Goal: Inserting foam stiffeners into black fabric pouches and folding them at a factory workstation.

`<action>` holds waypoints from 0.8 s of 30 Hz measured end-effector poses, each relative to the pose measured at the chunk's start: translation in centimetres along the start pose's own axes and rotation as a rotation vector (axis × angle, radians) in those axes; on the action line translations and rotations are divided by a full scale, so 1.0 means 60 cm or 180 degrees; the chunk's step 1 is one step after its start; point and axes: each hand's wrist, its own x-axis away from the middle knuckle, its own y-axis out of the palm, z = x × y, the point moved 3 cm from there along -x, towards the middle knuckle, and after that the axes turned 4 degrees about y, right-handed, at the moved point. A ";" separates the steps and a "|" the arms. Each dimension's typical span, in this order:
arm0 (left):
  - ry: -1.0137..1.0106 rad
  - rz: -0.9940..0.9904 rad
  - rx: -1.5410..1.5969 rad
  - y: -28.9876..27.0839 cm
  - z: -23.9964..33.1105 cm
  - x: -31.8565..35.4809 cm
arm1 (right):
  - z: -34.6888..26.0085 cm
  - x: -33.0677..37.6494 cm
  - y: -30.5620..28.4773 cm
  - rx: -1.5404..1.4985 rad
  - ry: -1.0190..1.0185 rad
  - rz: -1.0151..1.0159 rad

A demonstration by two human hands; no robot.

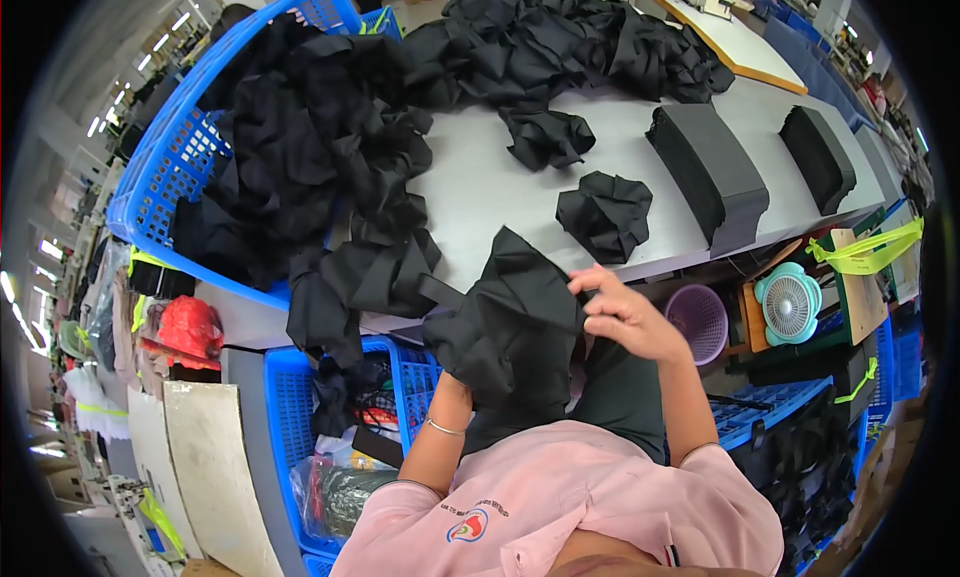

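Note:
A crumpled black fabric piece (520, 317), sewn into a pouch-like shape, is up in front of my lap at the table's near edge. My left hand (455, 385) goes in under it; the fabric covers the fingers, and only the wrist with a bracelet shows clearly. Beside the fabric's right edge is my right hand (628, 315), its fingers apart and bent, with nothing seen in them. The fingertips are close to the cloth; whether they touch it I cannot tell. Two similar black pieces, a nearer one (605, 215) and a farther one (548, 137), lie on the grey table (465, 177).
A blue basket (150, 212) overflows with black fabric at the left. More black pieces (580, 47) heap up at the back. Two stacks of flat black panels (715, 172) (818, 157) stand at the right. Below are a purple bin (697, 322), a small fan (790, 304) and blue crates (285, 397).

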 end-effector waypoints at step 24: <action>-0.4031 0.1208 0.2933 0.092 -0.106 -0.091 | 0.171 -0.011 0.056 -0.1276 0.1279 0.2036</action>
